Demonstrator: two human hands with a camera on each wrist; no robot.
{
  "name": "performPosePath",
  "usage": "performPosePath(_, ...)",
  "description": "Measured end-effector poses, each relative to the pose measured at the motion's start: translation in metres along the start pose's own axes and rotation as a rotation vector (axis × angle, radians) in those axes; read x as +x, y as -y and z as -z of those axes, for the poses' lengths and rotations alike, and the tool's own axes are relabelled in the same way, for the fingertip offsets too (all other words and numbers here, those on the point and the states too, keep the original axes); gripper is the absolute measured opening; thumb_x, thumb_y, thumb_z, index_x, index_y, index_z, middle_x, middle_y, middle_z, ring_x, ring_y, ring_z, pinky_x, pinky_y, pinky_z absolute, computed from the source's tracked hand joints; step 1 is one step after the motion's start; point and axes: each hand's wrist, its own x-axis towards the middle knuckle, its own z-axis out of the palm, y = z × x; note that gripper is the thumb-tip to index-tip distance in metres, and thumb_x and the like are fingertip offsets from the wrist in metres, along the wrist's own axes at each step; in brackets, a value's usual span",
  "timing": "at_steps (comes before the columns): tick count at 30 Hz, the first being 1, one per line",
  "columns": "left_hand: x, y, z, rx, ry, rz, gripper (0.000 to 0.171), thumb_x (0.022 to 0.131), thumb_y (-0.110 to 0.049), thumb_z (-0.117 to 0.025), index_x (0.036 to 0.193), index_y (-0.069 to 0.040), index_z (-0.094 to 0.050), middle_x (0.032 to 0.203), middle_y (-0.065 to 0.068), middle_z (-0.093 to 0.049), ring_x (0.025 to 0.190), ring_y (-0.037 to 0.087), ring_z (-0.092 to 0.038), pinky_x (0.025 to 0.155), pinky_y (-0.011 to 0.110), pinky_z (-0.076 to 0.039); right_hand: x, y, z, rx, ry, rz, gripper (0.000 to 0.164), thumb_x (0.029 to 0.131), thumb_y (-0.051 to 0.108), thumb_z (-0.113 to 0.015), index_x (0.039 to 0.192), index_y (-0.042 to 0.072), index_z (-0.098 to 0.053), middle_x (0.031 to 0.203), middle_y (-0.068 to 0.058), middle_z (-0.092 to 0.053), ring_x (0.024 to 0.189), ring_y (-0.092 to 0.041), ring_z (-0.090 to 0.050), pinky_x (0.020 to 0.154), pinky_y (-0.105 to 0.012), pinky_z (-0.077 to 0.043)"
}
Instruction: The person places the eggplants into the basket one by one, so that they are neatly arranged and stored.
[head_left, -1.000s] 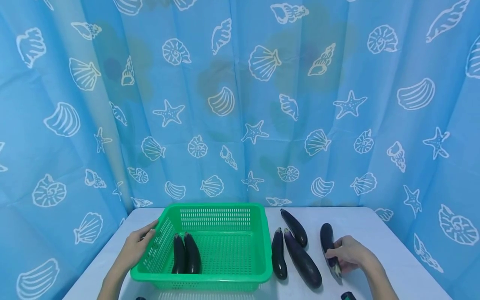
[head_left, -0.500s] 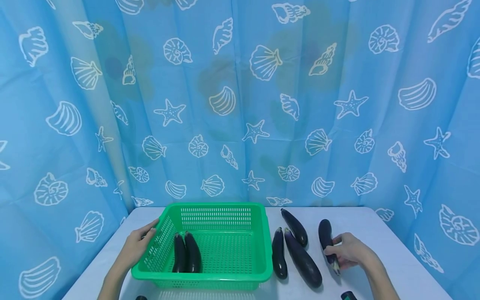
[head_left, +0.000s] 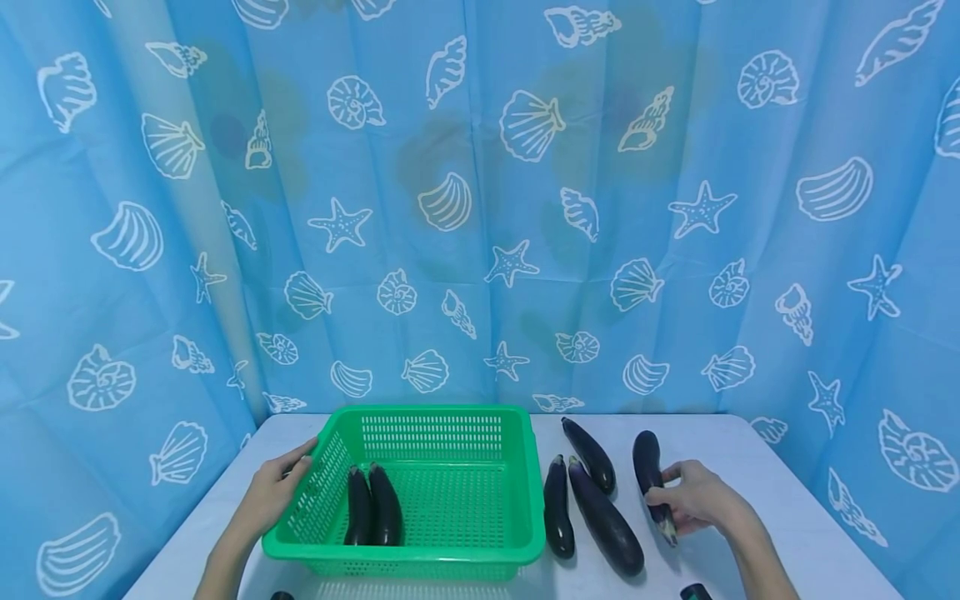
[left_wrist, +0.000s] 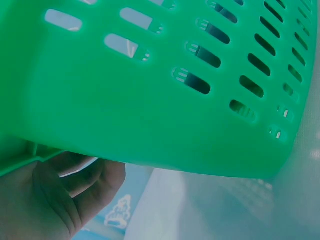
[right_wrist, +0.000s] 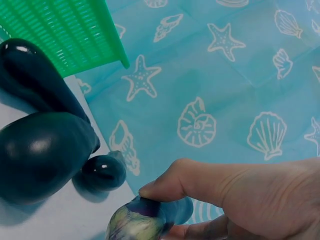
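My right hand grips an eggplant near its stem end, thumb on one side and fingers on the other. The blunt end points toward the back of the table. In the right wrist view the stem end shows pale green under the thumb. At the left rim of a green plastic basket, my left hand holds on; its curled fingers show at the basket's edge in the left wrist view. Two eggplants lie side by side inside, at the left.
Between basket and right hand, a slim eggplant, a larger one and another farther back lie on the white table. A blue shell-print curtain hangs behind and at both sides. Small black objects poke in at the bottom edge.
The right hand has moved the gripped eggplant slightly away from me and to the left. My left hand and the basket have stayed in place.
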Motion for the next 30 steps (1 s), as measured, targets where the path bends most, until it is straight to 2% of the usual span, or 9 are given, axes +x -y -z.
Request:
performPosePath(10,0.0,-0.001,0.0,0.006,0.0,-0.002,0.049,0.108,-0.03,-0.035,0.151,-0.005,-0.037,0.151,0.025,-0.041,0.136,0.047,-0.043,0.109,0.062,-0.041,-0.013,0.01,0.003,-0.024,-0.025,0.067,0.075,0.083,0.028,-0.072,0.133,-0.018,-0.04,0.089,-0.018,-0.066,0.072,-0.02,-0.066,0.063,-0.031,-0.062)
performPosePath(23,0.0,-0.002,-0.001,0.004,-0.004,0.0,0.049,0.108,-0.028,-0.036,0.15,-0.004,-0.037,0.151,0.025,-0.042,0.136,0.046,-0.044,0.109,0.06,-0.041,-0.027,0.023,0.0,-0.016,-0.026,0.091,0.07,0.085,0.025,-0.072,0.134,-0.015,-0.043,0.086,-0.016,-0.068,0.069,-0.019,-0.067,0.062,-0.032,-0.063)
performPosePath(30,0.0,0.0,-0.001,-0.004,-0.007,-0.003,0.048,0.108,-0.027,-0.036,0.15,-0.005,-0.038,0.151,0.024,-0.042,0.136,0.046,-0.044,0.109,0.061,-0.041,-0.027,0.027,-0.01,0.019,0.042,0.144,0.061,0.083,0.024,-0.071,0.128,-0.013,-0.052,0.088,-0.013,-0.069,0.073,-0.019,-0.066,0.065,-0.035,-0.063)
